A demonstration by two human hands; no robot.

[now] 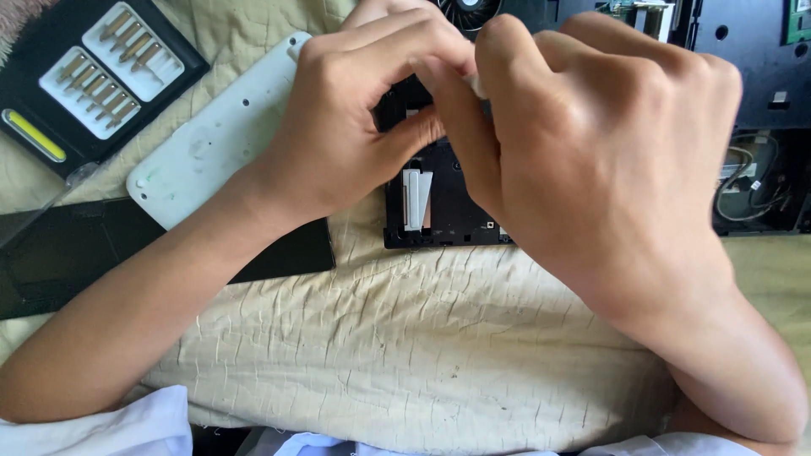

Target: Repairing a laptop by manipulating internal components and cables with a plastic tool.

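Both our hands crowd over the black laptop chassis [439,211] on the wrinkled cloth [405,338]. Our left hand [355,127] and right hand [591,143] pinch a small white piece [476,84] together, knuckles blocking the view. To the left lie the white panel [220,135], bit case [93,72] and black cover [76,253].
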